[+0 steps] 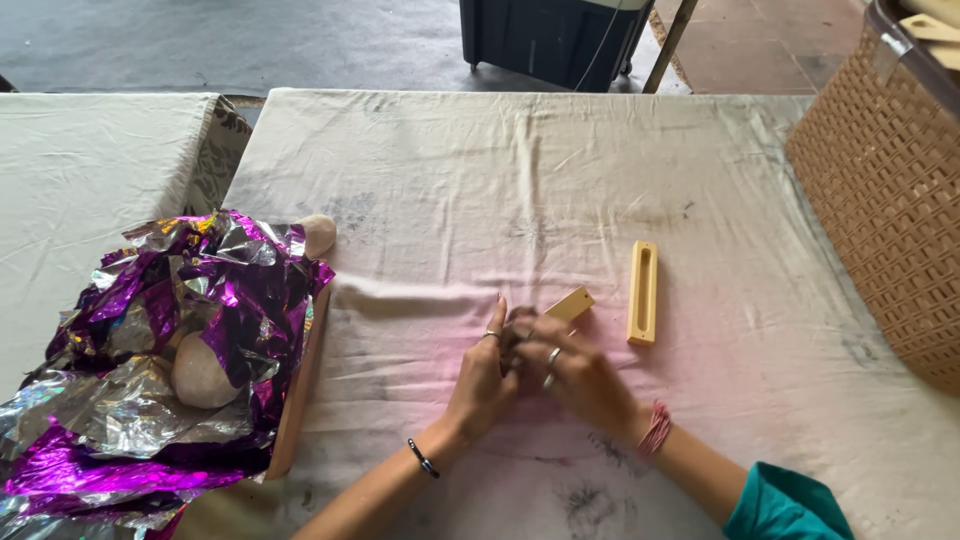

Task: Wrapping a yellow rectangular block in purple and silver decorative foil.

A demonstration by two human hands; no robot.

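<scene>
My teal sleeve (785, 505) sits at the bottom right of the frame, and just above it my two hands meet at the middle of the cloth-covered counter (450, 180). My left hand (482, 378) is curled in, fingers pressed around something small and dark that I cannot make out. My right hand (578, 378) closes over it from the other side and pinches the near end of a small pale wooden block (572, 304), which pokes out toward the upper right of my fingers. I judge I am working that small piece against or into the block; the next move would call for a steady pinch and a fine twist of the fingertips.

Just to the right, apart from the block, a slotted wooden holder (643, 292) lies flat, its slot empty. At the left edge a wooden tray (300, 385) holds crumpled purple and silver foil (170, 340) with a pale rounded lump (203, 375) nested in it. A woven plastic basket (885, 190) stands at the upper right; pale flat pieces show at its top.
</scene>
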